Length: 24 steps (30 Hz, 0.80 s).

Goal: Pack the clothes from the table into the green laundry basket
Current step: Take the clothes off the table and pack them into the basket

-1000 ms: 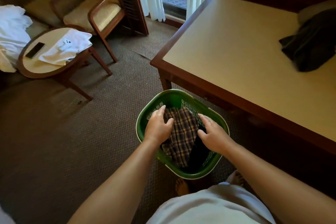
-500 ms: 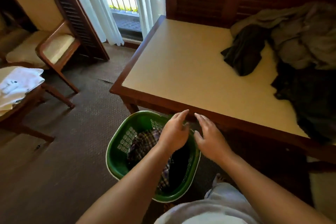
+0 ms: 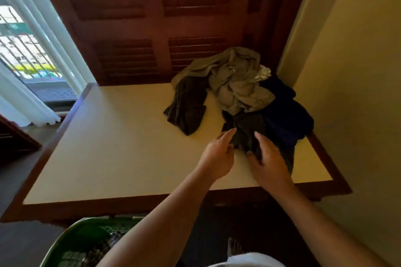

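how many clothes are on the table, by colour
dark grey garments: 2
light grey garment: 1
navy garment: 1
white piece: 1, only a bit of it shows
total: 5

1 left hand [image 3: 217, 156], 1 right hand [image 3: 269, 165], 1 table [image 3: 119, 136], 1 basket [image 3: 86, 234], 1 clothes pile [image 3: 236, 84].

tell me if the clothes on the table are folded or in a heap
Heaped: the grey garment, dark garment and blue garment lie crumpled, overlapping on the table.
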Available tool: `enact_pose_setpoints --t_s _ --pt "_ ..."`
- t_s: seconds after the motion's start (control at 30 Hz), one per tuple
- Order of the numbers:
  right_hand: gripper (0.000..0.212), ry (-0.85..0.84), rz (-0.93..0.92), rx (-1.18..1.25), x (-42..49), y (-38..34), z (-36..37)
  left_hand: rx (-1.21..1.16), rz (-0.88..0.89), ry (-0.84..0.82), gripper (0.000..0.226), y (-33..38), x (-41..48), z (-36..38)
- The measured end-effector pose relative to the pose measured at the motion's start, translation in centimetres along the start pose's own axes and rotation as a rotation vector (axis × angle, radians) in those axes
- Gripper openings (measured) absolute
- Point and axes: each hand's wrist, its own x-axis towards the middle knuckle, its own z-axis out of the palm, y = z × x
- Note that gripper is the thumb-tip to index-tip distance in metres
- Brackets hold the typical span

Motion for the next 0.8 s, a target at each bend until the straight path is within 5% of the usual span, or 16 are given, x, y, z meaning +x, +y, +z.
enact_pose_setpoints --t_s 0.17,0.37,0.53,0.67,0.8 --pt "0.087 0.012 0.088 -0.315 7.7 7.8 -4.0 0.019 -0.019 -0.032 0.056 3.8 5.7 2.3" --pt "0.091 -0.209 0.295 -0.330 15.5 12.5 -4.8 0.093 -0.045 -0.039 0.055 4.8 9.3 4.0" --pt "0.045 -0.272 0.269 -0.403 17.6 14.3 -3.6 0.164 -0.039 -0.027 0.054 4.6 11.4 3.4" --pt "0.029 -0.176 0.323 0.099 15.7 11.7 -4.7 0.123 -0.041 0.041 0.053 3.1 12.9 2.9" --pt "0.019 -0.539 0.329 0.568 13.2 8.7 -8.2 0.018 -0.078 0.174 0.046 1.8 14.5 2.7"
